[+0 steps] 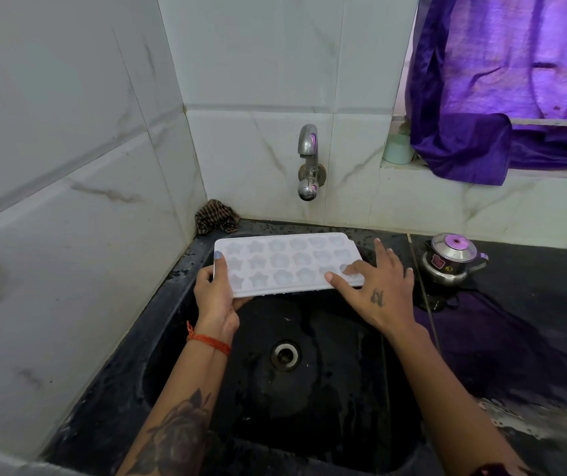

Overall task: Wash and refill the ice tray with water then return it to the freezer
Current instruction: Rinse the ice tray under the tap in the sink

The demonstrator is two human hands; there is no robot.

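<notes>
White ice tray [285, 262] held over the black sink [227, 389], just below the tap [308, 159] — left hand [215, 297] grips its left end, thumb on top; right hand [375, 290] w/ fingers spread flat, pressing the right end.

Black wet stone counter [516, 338] with sunken black sink [206, 389]. On it: striped brown crumpled cloth [216, 215] at 11 o'clock; small lidded steel pot [452, 257] at 2 o'clock.
</notes>
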